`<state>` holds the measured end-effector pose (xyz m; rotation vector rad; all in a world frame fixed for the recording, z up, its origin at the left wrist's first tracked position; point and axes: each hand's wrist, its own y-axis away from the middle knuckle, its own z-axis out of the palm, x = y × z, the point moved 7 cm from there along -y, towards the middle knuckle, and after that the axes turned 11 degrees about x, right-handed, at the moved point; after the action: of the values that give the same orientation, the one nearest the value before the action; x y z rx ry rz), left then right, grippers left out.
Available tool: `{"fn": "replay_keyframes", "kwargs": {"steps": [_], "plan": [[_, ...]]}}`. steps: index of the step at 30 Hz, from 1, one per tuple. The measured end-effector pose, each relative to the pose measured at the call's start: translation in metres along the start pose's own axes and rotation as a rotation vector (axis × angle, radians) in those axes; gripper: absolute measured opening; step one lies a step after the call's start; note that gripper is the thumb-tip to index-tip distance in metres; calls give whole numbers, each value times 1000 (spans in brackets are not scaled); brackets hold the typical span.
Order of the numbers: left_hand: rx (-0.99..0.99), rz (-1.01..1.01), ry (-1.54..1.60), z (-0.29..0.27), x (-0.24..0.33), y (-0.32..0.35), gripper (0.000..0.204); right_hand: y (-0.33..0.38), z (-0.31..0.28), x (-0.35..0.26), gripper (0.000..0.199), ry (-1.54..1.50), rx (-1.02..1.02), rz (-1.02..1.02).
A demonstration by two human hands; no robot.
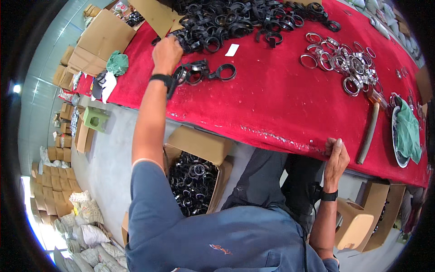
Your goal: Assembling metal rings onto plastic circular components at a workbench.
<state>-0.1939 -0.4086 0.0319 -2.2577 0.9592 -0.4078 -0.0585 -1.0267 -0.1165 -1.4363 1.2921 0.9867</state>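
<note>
My left hand (167, 55) reaches out to the near left edge of a big heap of black ring-shaped parts (226, 22). Its fingers are curled in among the rings, and what they hold is hidden. Just below that wrist lies a small group of black rings with shiny metal inner bands (199, 72). My right hand (337, 158) is at the near edge of the red-covered table (272, 99), its fingers closed; whether anything is in them cannot be made out. A loose pile of silver metal rings (342, 61) lies farther back on the right.
On the right lie a tool with a long handle (369, 133) and a tray with a green cloth (408, 129). A white slip (232, 50) lies near the black heap. Below the table stands a carton full of black rings (195, 181). A beige stool (355, 224) stands at lower right.
</note>
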Motion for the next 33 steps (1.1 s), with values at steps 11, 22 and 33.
{"fn": "replay_keyframes", "kwargs": {"steps": [11, 22, 33], "plan": [[-788, -197, 109, 195, -136, -39, 156, -4, 21, -13, 32, 319, 130, -569], [-891, -214, 368, 182, 61, -57, 144, -4, 18, -19, 26, 329, 153, -578], [-918, -538, 1293, 203, 250, -52, 126, -5, 20, -20, 26, 307, 153, -598]]}}
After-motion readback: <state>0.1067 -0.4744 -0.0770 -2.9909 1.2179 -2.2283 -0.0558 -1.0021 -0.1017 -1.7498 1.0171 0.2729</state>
